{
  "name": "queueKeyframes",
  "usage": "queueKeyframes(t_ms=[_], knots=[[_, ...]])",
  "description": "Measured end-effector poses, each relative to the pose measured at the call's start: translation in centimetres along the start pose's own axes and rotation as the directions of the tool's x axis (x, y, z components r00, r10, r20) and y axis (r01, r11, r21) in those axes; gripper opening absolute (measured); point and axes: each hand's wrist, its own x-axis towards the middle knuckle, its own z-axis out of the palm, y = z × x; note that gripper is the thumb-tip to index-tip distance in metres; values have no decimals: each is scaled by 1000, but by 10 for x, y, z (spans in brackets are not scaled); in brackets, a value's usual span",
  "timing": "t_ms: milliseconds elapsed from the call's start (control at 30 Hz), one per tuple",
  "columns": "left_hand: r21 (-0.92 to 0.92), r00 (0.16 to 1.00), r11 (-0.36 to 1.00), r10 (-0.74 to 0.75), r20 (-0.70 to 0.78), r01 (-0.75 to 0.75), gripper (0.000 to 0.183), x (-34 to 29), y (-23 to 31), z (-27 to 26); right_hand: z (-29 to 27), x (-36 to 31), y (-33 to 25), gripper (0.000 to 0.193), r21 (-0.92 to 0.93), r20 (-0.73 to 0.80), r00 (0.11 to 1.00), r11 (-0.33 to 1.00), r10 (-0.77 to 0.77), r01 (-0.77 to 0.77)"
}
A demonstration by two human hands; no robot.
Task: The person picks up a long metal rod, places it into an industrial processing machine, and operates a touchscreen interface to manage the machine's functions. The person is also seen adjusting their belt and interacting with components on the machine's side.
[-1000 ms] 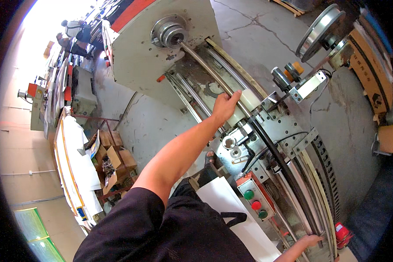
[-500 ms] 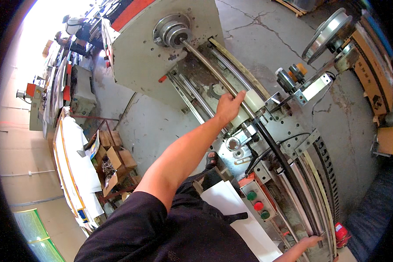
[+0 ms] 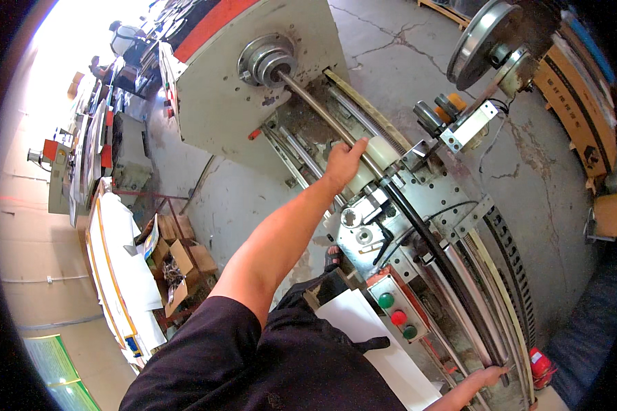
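Note:
A long metal rod (image 3: 317, 109) runs from a round chuck (image 3: 273, 63) on the machine's grey housing to a carriage (image 3: 408, 226) with cream blocks. My left hand (image 3: 345, 163) is closed around this rod just beside the cream blocks, thumb across it and fingertips hidden beneath. From the carriage a black rod (image 3: 421, 233) continues towards the lower right. At its near end my right hand (image 3: 485, 377) is closed, low in the picture, with part of its fingers hidden. A metal spool wheel (image 3: 474, 44) and a roller bracket (image 3: 469, 127) stand out from the carriage's right side.
A control box (image 3: 399, 315) with green and red buttons and a white board (image 3: 360, 329) lie in front of me. Rails (image 3: 483, 308) run along the machine. An open carton (image 3: 178, 274) stands left, beside a table with white sheets (image 3: 120, 253). People (image 3: 123, 41) are far off.
The carriage, with its bracket and spool wheel, has slid towards the chuck, and my left hand has moved with it. My right hand stays at the black rod's near end.

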Motion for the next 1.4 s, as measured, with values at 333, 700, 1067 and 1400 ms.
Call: queueKeyframes(t_ms=[333, 700, 1067, 1400], knots=[[29, 998, 999, 30, -62, -28, 65, 9, -9, 2, 5, 29, 14, 99, -154, 40, 995, 985, 87, -80], [40, 998, 998, 46, -47, -45, 67, 13, -13, 1, -6, 10, 9, 90, 55, 150, 988, 997, 38, -46], [-145, 999, 989, 38, -4, -38, 54, 5, -6, 2, -17, -28, -8, 87, 227, 153, 984, 966, 94, -127], [-513, 999, 858, 26, 30, -7, 44, 6, -12, 7, -19, -38, -16, 86, 214, 110, 990, 971, 83, -106]])
